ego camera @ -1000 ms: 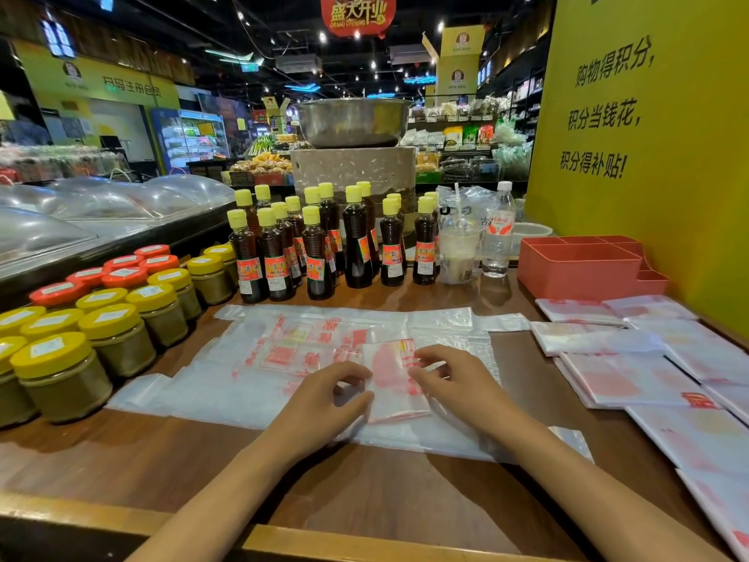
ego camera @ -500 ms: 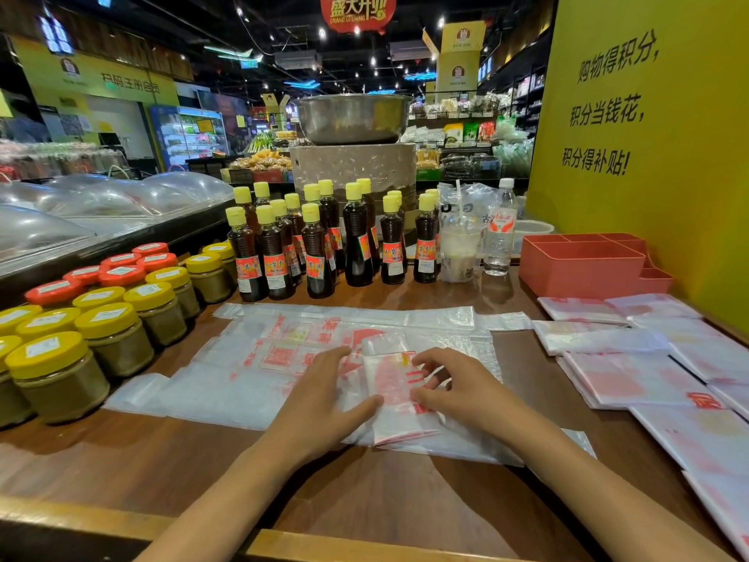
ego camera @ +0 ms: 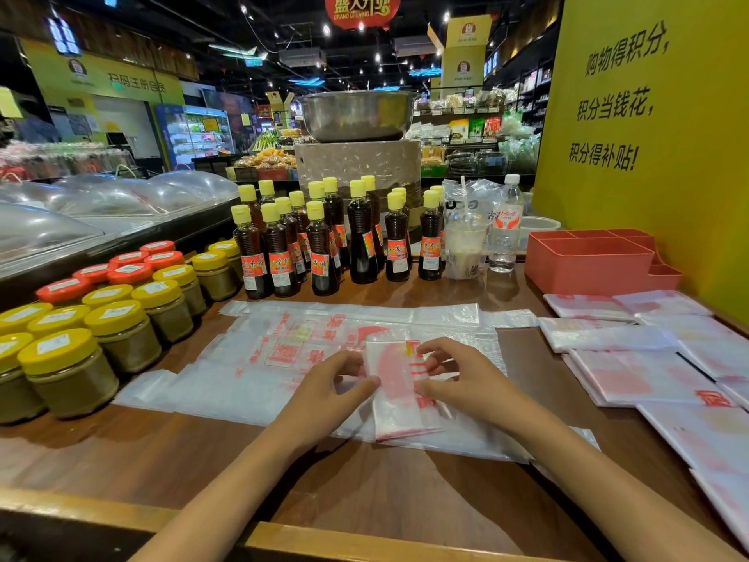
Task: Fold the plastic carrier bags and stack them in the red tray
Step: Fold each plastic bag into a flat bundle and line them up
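A small folded carrier bag (ego camera: 399, 393), clear with red print, lies on top of a flat unfolded bag (ego camera: 259, 358) on the wooden counter. My left hand (ego camera: 324, 393) pinches the folded bag's left edge. My right hand (ego camera: 460, 379) grips its right edge, fingers curled over the top. The red tray (ego camera: 587, 263) with several compartments stands at the back right against the yellow wall; I see no bags in it. More flat bags (ego camera: 648, 367) lie spread along the right side.
Dark sauce bottles (ego camera: 320, 245) with yellow caps stand behind the bags. Jars (ego camera: 69, 371) with yellow and red lids fill the left side. A drink cup (ego camera: 466, 245) and a water bottle (ego camera: 504, 229) stand left of the tray.
The folded bag has become a narrower, taller strip. Both hands have shifted up along its two side edges and now hold it.
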Action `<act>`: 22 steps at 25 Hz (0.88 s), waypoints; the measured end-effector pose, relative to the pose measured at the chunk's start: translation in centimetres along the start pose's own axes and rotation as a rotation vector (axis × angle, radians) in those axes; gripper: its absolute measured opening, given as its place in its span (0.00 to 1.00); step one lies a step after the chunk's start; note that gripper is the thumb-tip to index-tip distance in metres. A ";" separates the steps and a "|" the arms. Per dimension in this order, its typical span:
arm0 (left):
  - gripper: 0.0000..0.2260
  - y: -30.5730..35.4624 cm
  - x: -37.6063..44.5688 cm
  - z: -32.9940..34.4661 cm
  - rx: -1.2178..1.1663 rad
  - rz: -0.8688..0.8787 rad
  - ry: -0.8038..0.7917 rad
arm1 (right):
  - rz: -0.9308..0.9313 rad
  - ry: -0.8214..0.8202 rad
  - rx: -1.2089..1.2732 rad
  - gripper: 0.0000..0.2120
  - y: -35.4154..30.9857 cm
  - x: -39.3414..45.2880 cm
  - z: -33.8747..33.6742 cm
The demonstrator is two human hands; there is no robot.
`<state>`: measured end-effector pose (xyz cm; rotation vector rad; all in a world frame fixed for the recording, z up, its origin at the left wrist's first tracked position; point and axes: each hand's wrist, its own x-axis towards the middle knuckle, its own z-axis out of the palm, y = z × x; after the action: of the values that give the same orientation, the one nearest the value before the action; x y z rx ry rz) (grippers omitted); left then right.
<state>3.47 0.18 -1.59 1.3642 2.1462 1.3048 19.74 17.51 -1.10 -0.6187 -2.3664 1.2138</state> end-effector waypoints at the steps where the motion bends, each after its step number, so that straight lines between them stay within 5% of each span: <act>1: 0.11 0.3 -0.1 -0.1 -0.036 0.011 -0.001 | -0.004 -0.001 0.010 0.19 -0.2 0.0 -0.1; 7: 0.19 1.6 -0.6 0.0 -0.150 0.005 -0.052 | 0.009 0.002 0.041 0.17 -0.4 -0.2 0.2; 11: 0.23 0.7 -0.6 0.5 0.269 0.027 -0.139 | 0.049 0.027 0.017 0.16 -0.2 -0.2 0.4; 14: 0.31 -0.2 -0.2 0.7 0.537 0.072 -0.063 | 0.041 0.020 -0.066 0.18 -0.3 -0.2 0.6; 17: 0.29 -0.6 0.1 0.8 0.497 0.113 0.043 | 0.012 0.019 -0.124 0.21 -0.4 -0.1 0.6; 22: 0.28 -0.5 -0.2 0.7 0.362 0.092 -0.003 | -0.014 -0.016 -0.199 0.26 -0.5 -0.4 0.5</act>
<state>3.74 0.28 -2.36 1.6125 2.4293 0.9709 19.68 16.73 -1.06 -0.6560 -2.5202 0.9877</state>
